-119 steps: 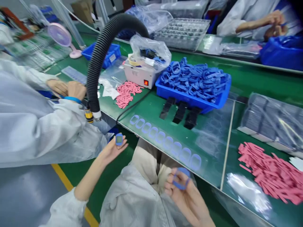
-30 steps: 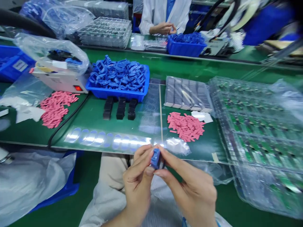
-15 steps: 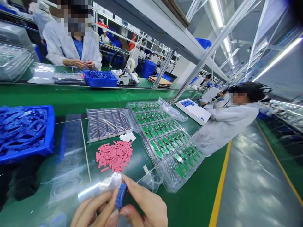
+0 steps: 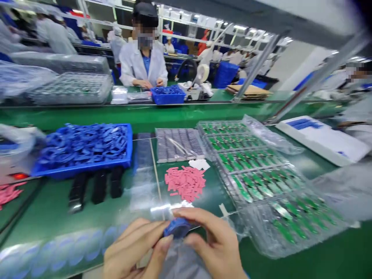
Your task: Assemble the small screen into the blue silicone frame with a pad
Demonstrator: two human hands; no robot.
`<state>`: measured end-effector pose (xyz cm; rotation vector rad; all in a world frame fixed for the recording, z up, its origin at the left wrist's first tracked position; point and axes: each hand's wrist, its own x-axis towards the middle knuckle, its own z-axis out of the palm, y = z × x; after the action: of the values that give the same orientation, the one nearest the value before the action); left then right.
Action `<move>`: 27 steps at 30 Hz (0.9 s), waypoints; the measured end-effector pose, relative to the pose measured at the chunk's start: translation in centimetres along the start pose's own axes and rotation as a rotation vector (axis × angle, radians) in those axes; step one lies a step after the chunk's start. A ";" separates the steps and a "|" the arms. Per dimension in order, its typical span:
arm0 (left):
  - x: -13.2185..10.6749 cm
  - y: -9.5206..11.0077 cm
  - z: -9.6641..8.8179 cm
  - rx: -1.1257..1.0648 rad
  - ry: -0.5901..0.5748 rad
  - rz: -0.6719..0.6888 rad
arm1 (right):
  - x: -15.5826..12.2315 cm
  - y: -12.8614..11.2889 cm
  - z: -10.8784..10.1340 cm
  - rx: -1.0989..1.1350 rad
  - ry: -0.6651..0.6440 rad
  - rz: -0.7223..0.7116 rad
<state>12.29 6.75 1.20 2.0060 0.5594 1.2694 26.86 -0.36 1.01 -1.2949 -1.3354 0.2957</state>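
Between my two hands, low in the view over the green table point(image 4: 95, 217), is a small blue plastic part point(image 4: 178, 228) with a curved edge. My left hand point(image 4: 136, 248) pinches its left end with thumb and fingers. At its right end, my right hand point(image 4: 215, 242) grips it with the forefinger over the top and the thumb below. Part of it is hidden by my fingers. Just beyond my hands lies a loose pile of pink strips point(image 4: 186, 182). White pieces point(image 4: 199, 164) sit behind that pile.
A blue bin point(image 4: 130, 149) of blue parts stands left, with black pieces point(image 4: 99, 188) before it. Clear trays point(image 4: 232, 190) of green circuit boards lie right. A wrapped block of grey pieces point(image 4: 178, 145) is ahead. Across the bench sits a co-worker point(image 4: 143, 66); another is at far right.
My view has swung left, bringing the whole blue bin and black pieces into sight. The blue part has turned in my hands, from near upright to lying more level.
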 end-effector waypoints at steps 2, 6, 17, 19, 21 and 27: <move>0.0 0.1 -0.5 -0.011 0.032 0.014 | 0.8 -0.3 -0.2 0.152 -0.110 0.118; -0.4 0.3 -1.5 0.013 0.035 0.027 | 0.9 0.1 0.6 0.246 -0.219 0.146; -2.3 0.6 -3.3 0.150 -0.054 -0.175 | 0.1 0.4 2.7 0.001 -0.375 -0.124; -2.8 0.6 -3.4 0.126 -0.001 -0.174 | 0.0 0.3 2.9 0.000 -0.406 -0.159; -3.2 0.5 -3.7 0.107 0.036 -0.200 | 0.0 0.3 3.2 -0.001 -0.420 -0.163; -4.1 0.4 -4.8 0.110 0.008 -0.286 | -0.6 0.4 4.2 -0.025 -0.375 -0.158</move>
<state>6.18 5.31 0.42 1.9262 0.9025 1.0927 23.48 1.41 -0.78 -1.1827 -1.7530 0.4266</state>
